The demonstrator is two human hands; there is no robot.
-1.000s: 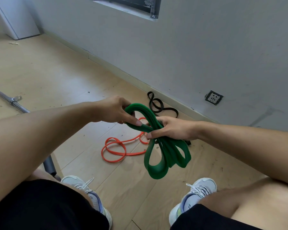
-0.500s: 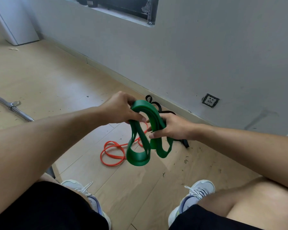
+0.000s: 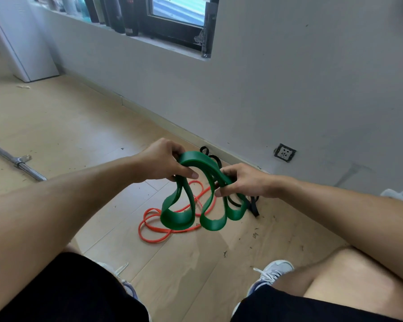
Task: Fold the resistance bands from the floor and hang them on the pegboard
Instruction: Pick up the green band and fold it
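Mid-frame, left hand [image 3: 159,162] and right hand [image 3: 242,181] both gripped the half-folded green band [image 3: 196,205]; orange band [image 3: 158,231] and black band [image 3: 253,205] lay unfolded on the floor, pegboard out of view.

- Three resistance bands: one wide green rubber loop band [image 3: 191,210], one thin orange rubber loop band [image 3: 154,231], one black loop band [image 3: 253,205].
- Two bare hands: a left hand [image 3: 159,162] and a right hand [image 3: 242,182].
- Two white lace-up sneakers, one [image 3: 270,275] to the right, one [image 3: 123,278] to the left.
- One chrome metal bar [image 3: 21,162] on the floor.
- One square wall socket [image 3: 285,152].
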